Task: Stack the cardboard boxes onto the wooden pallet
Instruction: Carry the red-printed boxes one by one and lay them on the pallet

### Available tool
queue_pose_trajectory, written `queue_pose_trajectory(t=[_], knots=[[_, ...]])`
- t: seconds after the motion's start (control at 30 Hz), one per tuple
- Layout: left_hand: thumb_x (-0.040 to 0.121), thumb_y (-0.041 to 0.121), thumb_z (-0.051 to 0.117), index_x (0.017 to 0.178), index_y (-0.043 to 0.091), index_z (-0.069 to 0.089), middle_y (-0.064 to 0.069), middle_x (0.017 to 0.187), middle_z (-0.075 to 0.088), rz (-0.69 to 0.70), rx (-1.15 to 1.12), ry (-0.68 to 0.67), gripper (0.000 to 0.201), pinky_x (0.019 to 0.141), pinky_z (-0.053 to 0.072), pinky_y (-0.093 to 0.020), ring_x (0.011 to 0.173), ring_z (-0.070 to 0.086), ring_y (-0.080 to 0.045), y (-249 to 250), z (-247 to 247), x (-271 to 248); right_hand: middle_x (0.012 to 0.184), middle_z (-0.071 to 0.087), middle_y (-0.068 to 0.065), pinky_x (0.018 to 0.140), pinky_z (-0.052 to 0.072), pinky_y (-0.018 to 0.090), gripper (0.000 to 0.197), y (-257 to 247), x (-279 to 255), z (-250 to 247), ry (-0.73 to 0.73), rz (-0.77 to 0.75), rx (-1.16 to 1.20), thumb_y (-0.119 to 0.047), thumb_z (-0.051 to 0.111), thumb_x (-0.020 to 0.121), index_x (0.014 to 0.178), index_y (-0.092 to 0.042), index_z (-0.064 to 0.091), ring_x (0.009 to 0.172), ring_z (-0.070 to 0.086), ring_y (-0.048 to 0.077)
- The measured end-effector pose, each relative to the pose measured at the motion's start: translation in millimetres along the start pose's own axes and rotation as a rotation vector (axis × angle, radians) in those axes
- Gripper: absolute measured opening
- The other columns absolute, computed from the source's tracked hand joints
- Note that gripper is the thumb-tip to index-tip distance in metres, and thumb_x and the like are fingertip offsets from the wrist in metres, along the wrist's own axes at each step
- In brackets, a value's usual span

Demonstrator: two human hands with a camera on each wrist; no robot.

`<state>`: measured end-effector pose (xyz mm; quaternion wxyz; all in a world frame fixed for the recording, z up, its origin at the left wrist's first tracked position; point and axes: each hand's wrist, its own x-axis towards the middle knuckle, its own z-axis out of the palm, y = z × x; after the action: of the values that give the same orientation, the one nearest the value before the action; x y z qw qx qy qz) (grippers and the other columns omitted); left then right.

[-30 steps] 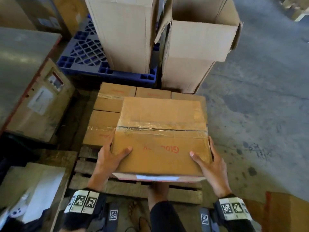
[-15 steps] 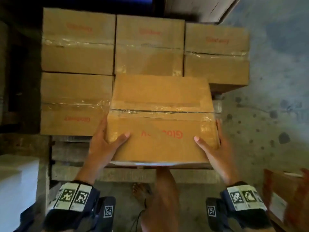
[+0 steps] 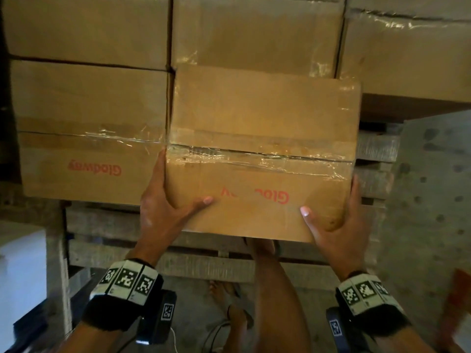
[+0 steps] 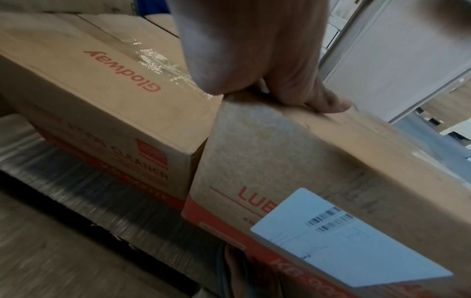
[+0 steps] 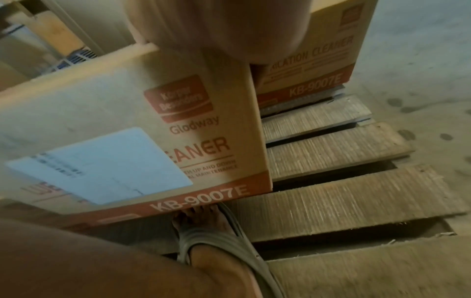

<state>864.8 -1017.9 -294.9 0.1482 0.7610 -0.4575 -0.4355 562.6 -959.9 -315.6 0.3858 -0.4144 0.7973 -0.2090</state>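
Your left hand point(image 3: 163, 212) clasps the near left corner of the cardboard box point(image 3: 262, 154), thumb lying flat across its top and the fingers down its left side. Your right hand point(image 3: 339, 225) mirrors it at the near right corner, thumb on top, fingers wrapped around the right side. The box sits between your two hands, held level over the wooden pallet point(image 3: 204, 268). From the right wrist view its lower edge hangs just above the slats, with your sandalled foot point(image 5: 216, 238) under the near edge. Its left side is pressed close against a neighbouring box point(image 3: 86, 138) already standing on the pallet, and its far edge meets the back row of boxes point(image 3: 254, 34). A white shipping label point(image 4: 349, 240) covers part of the front face nearest you. Concrete floor point(image 3: 428, 200) lies to the right of the pallet.
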Motion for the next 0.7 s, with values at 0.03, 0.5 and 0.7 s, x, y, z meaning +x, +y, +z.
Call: queue_pose_trajectory(t=[0.03,0.5,0.7], knots=[[0.056,0.056,0.080,0.157,0.033,0.017,0.017,0.144,0.038,0.005,0.009,0.012,0.122,0.103,0.037,-0.027,0.125,0.037,0.000,-3.7,1.0,3.7,0.147,0.047,-0.012,0.098,0.047,0.032,0.119,4.2,2.8,5.7,-0.003,-0.027,0.020,-0.076,0.070,0.067,0.160,-0.030,0.012,0.125,0.051,0.005],[0.065,0.076,0.064,0.160,0.024,0.004,0.000,0.168,0.009,0.123,0.279,0.119,0.124,0.120,0.026,-0.045,0.152,0.016,-0.022,-72.1,29.8,39.7,0.144,0.054,0.005,0.095,0.056,0.047,0.112,56.2,35.3,64.1,0.073,-0.203,-0.015,-0.074,0.066,0.076,0.160,-0.027,0.010,0.122,0.059,0.022],[0.071,0.082,0.049,0.159,0.022,-0.008,0.004,0.167,-0.012,0.163,0.515,0.118,0.122,0.123,0.015,-0.042,0.153,-0.011,-0.014,-86.3,44.2,49.7,0.157,0.038,0.008,0.103,0.050,0.053,0.107,71.0,47.0,83.3,0.026,-0.174,-0.018,-0.067,0.064,0.084,0.160,-0.026,0.001,0.137,0.047,0.026]])
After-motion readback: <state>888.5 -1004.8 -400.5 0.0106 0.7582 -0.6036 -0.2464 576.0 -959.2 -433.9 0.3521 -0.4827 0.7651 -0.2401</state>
